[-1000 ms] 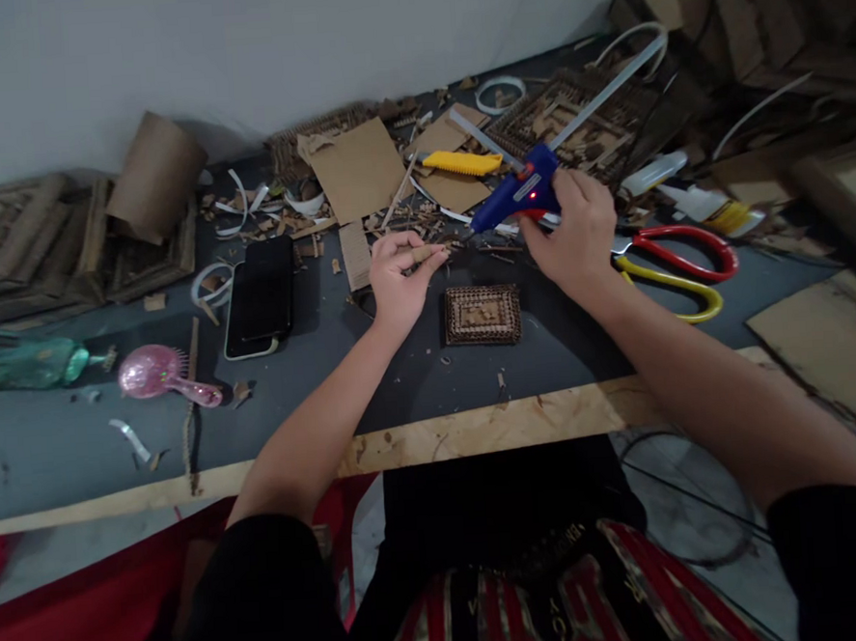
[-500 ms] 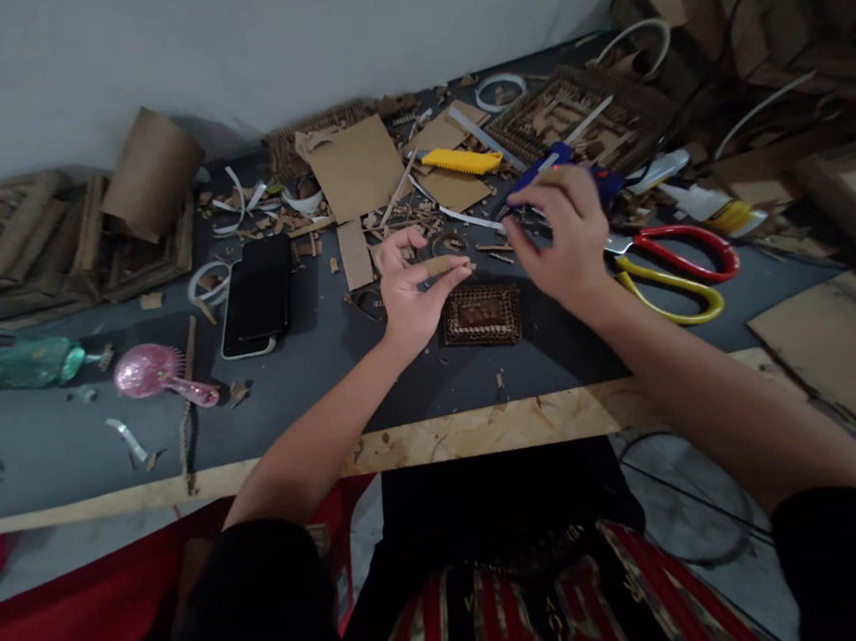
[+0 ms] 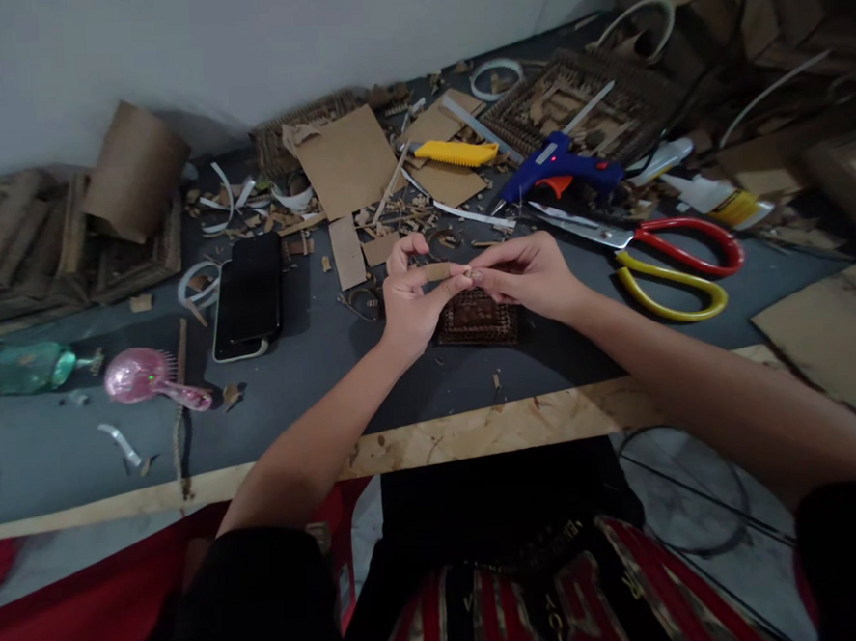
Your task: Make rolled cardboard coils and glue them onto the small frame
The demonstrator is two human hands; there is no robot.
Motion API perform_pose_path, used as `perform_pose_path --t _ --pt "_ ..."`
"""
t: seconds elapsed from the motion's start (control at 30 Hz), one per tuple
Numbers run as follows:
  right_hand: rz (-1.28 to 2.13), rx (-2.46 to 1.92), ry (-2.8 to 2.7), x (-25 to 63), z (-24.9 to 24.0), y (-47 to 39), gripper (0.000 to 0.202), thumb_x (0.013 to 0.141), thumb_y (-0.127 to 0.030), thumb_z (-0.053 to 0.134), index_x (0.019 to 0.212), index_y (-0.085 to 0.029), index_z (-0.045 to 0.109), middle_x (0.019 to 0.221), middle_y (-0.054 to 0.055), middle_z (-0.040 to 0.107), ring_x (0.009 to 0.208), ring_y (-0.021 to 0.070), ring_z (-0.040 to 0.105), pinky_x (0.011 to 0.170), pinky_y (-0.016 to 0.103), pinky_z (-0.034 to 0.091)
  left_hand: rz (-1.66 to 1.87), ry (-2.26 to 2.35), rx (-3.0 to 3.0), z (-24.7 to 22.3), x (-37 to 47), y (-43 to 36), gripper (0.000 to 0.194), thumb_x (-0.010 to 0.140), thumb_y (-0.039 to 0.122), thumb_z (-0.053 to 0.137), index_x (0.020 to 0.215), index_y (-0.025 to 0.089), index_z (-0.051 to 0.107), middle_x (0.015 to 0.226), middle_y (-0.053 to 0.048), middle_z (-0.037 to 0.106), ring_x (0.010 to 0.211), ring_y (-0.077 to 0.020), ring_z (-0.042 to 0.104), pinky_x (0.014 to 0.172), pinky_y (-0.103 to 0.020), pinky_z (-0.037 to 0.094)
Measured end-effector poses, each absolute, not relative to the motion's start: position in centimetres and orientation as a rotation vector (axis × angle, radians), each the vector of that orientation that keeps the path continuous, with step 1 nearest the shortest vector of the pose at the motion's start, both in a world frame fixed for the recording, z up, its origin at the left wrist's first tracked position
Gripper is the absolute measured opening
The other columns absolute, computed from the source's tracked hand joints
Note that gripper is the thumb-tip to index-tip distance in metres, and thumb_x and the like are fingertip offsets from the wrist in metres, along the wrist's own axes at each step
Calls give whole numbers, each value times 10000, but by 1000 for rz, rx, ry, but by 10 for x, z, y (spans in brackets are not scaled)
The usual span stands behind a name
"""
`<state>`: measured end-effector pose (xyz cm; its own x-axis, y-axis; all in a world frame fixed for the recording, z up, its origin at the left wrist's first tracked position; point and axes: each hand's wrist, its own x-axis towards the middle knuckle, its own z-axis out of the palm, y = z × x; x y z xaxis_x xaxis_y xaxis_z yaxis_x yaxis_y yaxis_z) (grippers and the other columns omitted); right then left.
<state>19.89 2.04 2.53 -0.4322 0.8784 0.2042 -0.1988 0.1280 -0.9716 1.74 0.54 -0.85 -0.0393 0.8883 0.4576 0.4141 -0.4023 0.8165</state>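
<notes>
My left hand [image 3: 413,297] pinches a tiny tan scrap [image 3: 469,273], seemingly cardboard, between thumb and index finger. A tan band wraps that index finger. From the other side, my right hand [image 3: 531,274] has its thumb and index finger closed at the same scrap, fingertips touching those of the left. The fingers mostly cover the scrap. Just below them, a small dark brown rectangular piece with ridged edges [image 3: 476,329] lies flat on the table, its upper part hidden by my hands. Behind my right hand rests a blue glue gun [image 3: 560,169].
Red-and-yellow-handled scissors [image 3: 626,239] lie to the right. A yellow cutter [image 3: 457,152], cardboard sheets [image 3: 350,161] and scraps spread behind. Two stacked phones [image 3: 248,293], a pink hairbrush [image 3: 141,375] and a green bottle [image 3: 21,365] are at left. The wooden table edge [image 3: 478,429] runs in front.
My right hand has moved down and left from over the glue gun to meet my left hand at the scrap. The glue gun now shows fully. My left hand keeps its pinch.
</notes>
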Motion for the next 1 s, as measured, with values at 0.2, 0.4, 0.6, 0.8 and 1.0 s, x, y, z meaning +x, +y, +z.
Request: perform_pose_path --t 0.2,0.4,0.6,0.8,1.0 --pt "1472 -676 -1500 200 25 20 335 686 -438 878 754 -136 751 476 -46 553 390 38 419 339 192 299 1448 1406 1901 -3 12 3 102 764 449 818 827 374 792 1104 -13 612 1102 -201 585 1014 -458 526" --pt "1355 -711 -1593 203 21 23 331 706 -445 862 779 -136 772 552 1 641 423 60 477 383 213 369 1438 1399 2026 10 8 -1 241 767 624 722 819 401 799 980 -41 582 1020 -227 554 884 -445 513" --pt "981 -659 -1806 210 26 24 199 792 -388 802 757 -193 784 740 54 762 639 134 667 574 255 493 1482 1364 2158 15 9 -6 261 816 610 685 812 376 799 869 -37 545 1002 -235 554 897 -453 467" --pt "715 -632 -2001 215 27 26 154 873 -349 717 811 -230 793 729 18 758 620 121 665 599 253 490 1445 1388 2258 11 8 -5 314 822 611 672 800 325 799 860 -29 555 992 -221 546 945 -442 443" --pt "514 -562 -2041 216 24 27 153 895 -305 698 831 -200 787 679 -1 721 585 85 632 570 210 455 1492 1340 2329 10 8 -4 294 855 564 674 816 301 799 853 -30 576 961 -205 548 926 -423 443"
